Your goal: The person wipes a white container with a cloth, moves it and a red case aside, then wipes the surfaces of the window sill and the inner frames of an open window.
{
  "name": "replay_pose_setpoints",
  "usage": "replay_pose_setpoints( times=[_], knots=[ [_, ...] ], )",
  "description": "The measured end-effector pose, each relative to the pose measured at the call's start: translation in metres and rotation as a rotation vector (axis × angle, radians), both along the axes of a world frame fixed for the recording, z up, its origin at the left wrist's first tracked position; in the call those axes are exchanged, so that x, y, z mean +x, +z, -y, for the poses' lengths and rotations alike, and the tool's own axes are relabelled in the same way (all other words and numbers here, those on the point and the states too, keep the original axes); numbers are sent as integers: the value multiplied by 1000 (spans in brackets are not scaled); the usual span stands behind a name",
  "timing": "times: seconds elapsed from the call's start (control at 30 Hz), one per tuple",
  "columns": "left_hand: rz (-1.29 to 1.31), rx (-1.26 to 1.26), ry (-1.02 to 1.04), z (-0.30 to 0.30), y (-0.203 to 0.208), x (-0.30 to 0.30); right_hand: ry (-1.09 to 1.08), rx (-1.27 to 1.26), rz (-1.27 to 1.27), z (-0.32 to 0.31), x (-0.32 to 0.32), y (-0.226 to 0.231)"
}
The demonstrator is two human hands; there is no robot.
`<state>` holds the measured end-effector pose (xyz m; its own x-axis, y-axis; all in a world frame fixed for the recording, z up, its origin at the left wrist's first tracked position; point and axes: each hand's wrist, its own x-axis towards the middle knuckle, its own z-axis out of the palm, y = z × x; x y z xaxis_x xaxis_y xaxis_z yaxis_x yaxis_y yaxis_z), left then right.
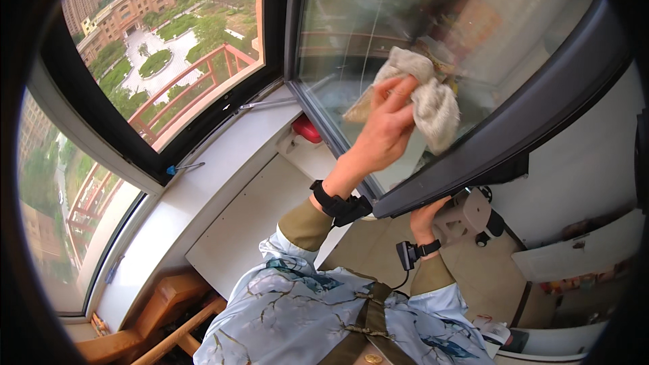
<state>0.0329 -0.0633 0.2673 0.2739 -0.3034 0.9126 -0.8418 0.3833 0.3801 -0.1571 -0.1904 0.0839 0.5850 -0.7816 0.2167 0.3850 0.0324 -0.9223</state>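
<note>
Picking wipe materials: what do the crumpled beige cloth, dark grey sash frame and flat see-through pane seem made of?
Crumpled beige cloth: matt textile, possibly cotton; soft folds, coarse texture.
Dark grey sash frame: probably coated metal, possibly plastic; smooth, satin sheen.
Flat see-through pane: likely glass, glossy; reflections show on it.

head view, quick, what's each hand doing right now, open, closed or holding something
Left hand: closed on a pale cloth.
Right hand: at the dark window frame, fingertips hidden; grip can't be told.
</note>
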Motion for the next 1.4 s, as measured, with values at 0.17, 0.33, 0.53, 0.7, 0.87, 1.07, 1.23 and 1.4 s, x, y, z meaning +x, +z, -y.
replay_pose_setpoints(
  times=[0.17, 0.33, 0.53, 0.7, 0.87, 1.07, 1.23, 1.4],
  knots=[
    [-134, -74, 142, 13, -45, 71, -31, 101, 1, -5, 1, 6],
    [-578, 3, 171, 16, -120, 152, -86, 180, -20, -13, 4, 19],
    [-865, 93, 100, -2, -193, 172, 6, 198, 57, 3, 0, -4],
    [-800, 295, 70, -6, -204, 94, -168, 53, 0, -7, 8, 5],
    [-660, 263, -164, -25, -174, -5, -171, 179, 31, -19, 10, 25],
    [-668, 352, -246, -39, -178, -59, -79, 45, 4, -13, 5, 15],
    [-659, 348, -169, -51, -208, -75, 167, 135, 25, -14, 6, 15],
    [-643, 443, 3, -59, -212, -100, 393, 5, 27, -15, 8, 15]
  ],
)
